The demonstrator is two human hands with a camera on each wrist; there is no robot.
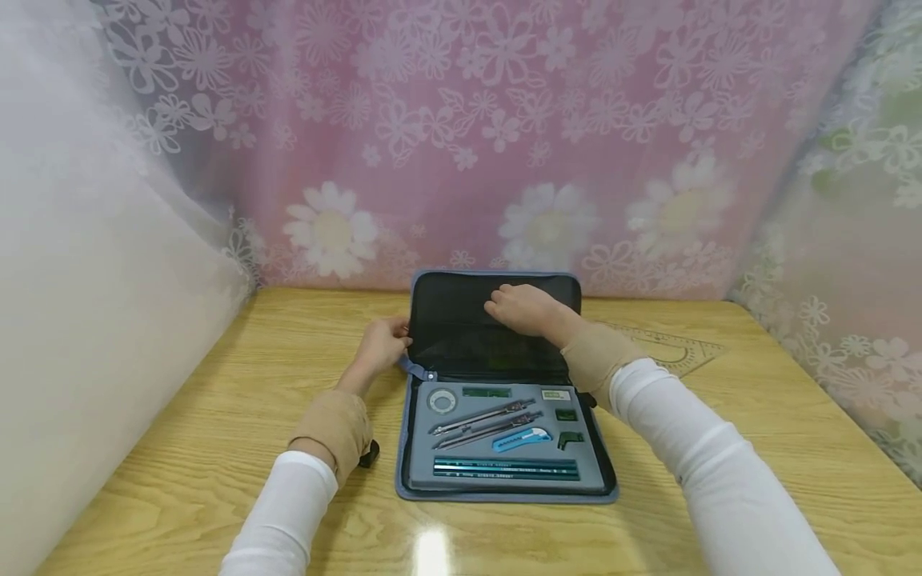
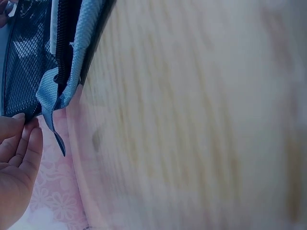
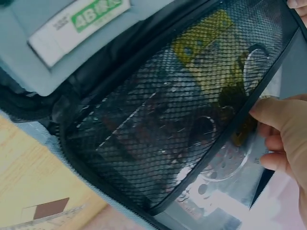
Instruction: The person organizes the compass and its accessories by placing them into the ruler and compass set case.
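Observation:
A zip-up drawing set case (image 1: 507,496) lies unzipped on the table, its lid raised at the back. With thumb and fingers my left hand (image 1: 384,342) pinches the lid's left edge, by a blue fabric strap (image 2: 50,96). At the lid's upper part, my right hand (image 1: 528,308) has curled fingers, with thumb and fingers at the hem of a black mesh pocket (image 3: 144,129). Inside the pocket are a yellow template (image 3: 206,48) and clear plastic templates (image 3: 220,191). The lower half holds compasses (image 1: 483,420), a blue utility knife (image 1: 522,439), pencils (image 1: 504,470) and a boxed eraser (image 3: 76,28).
On the wooden table (image 1: 216,464), a clear set square (image 1: 684,352) lies behind the right forearm. A floral curtain (image 1: 446,160) hangs along the table's back edge. Also set in the foam are a white ring-shaped piece (image 1: 442,401) and small green pieces (image 1: 569,440).

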